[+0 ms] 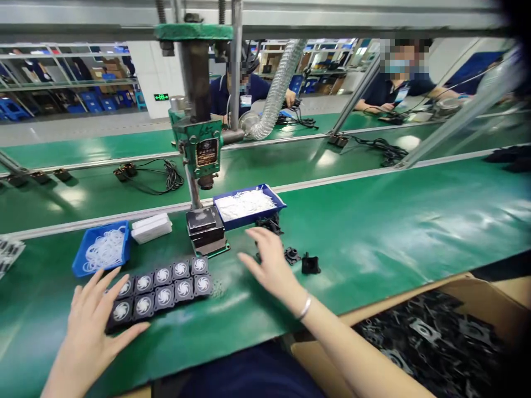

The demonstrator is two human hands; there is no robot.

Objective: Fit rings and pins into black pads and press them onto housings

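Observation:
Two rows of small black square housings with white swirl-patterned discs (165, 297) lie together on the green bench. My left hand (92, 320) spreads its fingers over the left end of these rows, thumb along the near side; whether it touches them I cannot tell. To the right, my right hand (271, 262) hovers with fingers apart and nothing visible in them. Loose black plastic parts (292, 255) lie just beyond and beside it, some partly hidden by the hand. A single black square part (311, 264) rests further right.
A green hand press (202, 146) stands behind the rows, its base block (203, 226) on the bench. Around it are a blue tray of white rings (78, 264), a white stack (151, 228) and a blue bin of white strips (238, 221). A cardboard box (493, 298) of black parts sits lower right. Co-workers sit opposite.

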